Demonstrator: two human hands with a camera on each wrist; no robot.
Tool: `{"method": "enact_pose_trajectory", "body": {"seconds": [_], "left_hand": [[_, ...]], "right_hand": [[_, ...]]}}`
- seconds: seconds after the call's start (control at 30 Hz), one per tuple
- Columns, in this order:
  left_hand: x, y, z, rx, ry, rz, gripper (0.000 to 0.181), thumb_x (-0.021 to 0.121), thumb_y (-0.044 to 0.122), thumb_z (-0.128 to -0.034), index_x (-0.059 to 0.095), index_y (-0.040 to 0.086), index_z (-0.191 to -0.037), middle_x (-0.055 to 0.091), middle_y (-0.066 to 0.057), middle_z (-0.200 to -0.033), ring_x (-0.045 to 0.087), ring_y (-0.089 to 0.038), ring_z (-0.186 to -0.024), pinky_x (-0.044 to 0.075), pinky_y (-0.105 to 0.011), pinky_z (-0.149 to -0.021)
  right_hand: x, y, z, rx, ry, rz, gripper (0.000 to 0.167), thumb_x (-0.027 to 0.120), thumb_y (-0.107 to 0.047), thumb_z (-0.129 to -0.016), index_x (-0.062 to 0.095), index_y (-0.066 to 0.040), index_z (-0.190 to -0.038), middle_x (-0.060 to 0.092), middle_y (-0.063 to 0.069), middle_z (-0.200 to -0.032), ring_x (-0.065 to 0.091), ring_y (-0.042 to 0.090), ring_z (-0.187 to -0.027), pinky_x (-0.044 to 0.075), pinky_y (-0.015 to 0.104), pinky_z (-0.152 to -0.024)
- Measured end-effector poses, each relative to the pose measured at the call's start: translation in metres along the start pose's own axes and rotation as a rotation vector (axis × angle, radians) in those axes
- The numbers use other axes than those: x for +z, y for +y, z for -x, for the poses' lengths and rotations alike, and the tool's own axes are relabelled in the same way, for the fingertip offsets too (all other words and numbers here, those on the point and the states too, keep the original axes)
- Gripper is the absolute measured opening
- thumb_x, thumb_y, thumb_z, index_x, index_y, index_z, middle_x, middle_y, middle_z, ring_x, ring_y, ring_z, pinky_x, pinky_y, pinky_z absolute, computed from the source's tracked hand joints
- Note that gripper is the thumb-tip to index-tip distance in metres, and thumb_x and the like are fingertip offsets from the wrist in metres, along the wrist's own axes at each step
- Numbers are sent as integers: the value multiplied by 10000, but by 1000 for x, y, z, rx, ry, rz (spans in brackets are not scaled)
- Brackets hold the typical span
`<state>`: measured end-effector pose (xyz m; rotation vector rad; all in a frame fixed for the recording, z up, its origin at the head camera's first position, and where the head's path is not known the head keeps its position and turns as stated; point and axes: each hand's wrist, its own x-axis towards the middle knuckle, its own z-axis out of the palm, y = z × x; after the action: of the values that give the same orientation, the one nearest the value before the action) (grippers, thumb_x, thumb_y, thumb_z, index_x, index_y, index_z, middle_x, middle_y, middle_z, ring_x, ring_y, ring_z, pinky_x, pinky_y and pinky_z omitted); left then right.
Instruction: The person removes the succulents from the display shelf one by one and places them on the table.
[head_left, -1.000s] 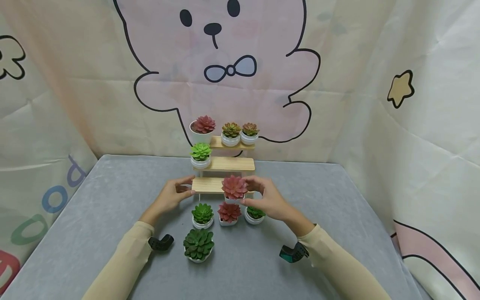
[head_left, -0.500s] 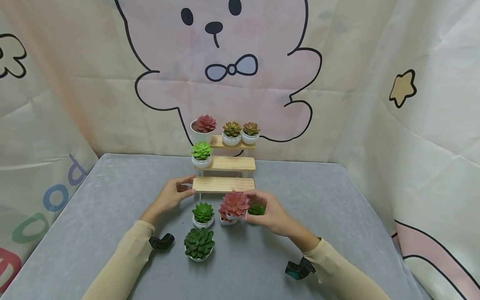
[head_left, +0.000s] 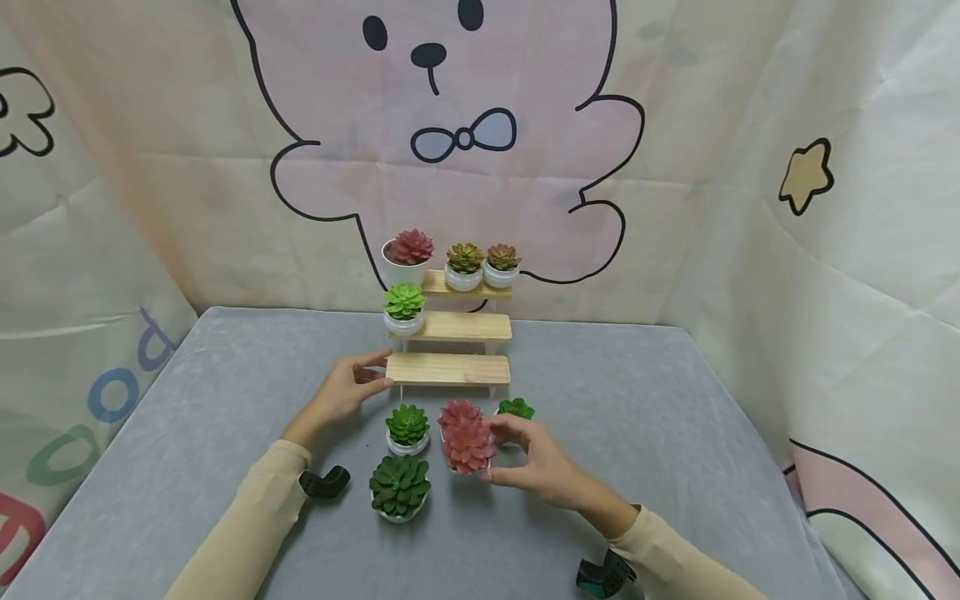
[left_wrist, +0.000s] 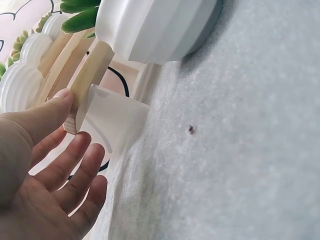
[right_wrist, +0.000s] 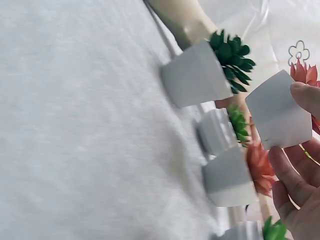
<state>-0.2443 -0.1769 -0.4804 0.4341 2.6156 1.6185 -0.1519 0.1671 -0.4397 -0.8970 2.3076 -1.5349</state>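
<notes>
My right hand [head_left: 551, 468] pinches the white square pot of a red potted succulent [head_left: 469, 447]. In the right wrist view its pot [right_wrist: 280, 111] is raised off the cloth, between thumb and fingers. Behind it, partly hidden, stands another red succulent [head_left: 456, 410]. My left hand [head_left: 339, 393] holds the left end of the lowest shelf of a three-step wooden display stand [head_left: 448, 369]. In the left wrist view the thumb touches the shelf end [left_wrist: 82, 90] from one side and fingertips lie at the other.
A green succulent [head_left: 407, 425], a dark green one [head_left: 399, 487] and another green one [head_left: 516, 407] stand on the grey cloth [head_left: 247, 400]. Bright green succulent [head_left: 404, 302] sits on the middle shelf; red [head_left: 412, 247] and two brownish ones [head_left: 465, 258] stand on top.
My right hand has carried the red succulent from the lowest shelf toward me, past the other red succulent. My left hand has stayed at the shelf end.
</notes>
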Motion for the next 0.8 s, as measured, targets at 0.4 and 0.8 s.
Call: {"method": "enact_pose_trajectory", "body": {"seconds": [0.4, 0.8], "left_hand": [[1, 1, 1, -7, 8, -4, 557, 695, 100, -957, 500, -13, -1467, 607, -296, -1358, 671, -414, -1117, 584, -485, -933], [1, 2, 2, -12, 8, -2, 554, 691, 98, -959, 499, -10, -1468, 603, -300, -1361, 665, -419, -1125, 578, -494, -945]], "right_hand": [[18, 25, 19, 0, -64, -30, 510, 829, -162, -842, 607, -78, -1293, 691, 121, -1224, 668, 102, -1096, 551, 345, -1003], [30, 38, 20, 66, -85, -100, 550, 854, -160, -803, 602, -64, -1282, 671, 150, -1249, 678, 108, -1093, 553, 262, -981]]}}
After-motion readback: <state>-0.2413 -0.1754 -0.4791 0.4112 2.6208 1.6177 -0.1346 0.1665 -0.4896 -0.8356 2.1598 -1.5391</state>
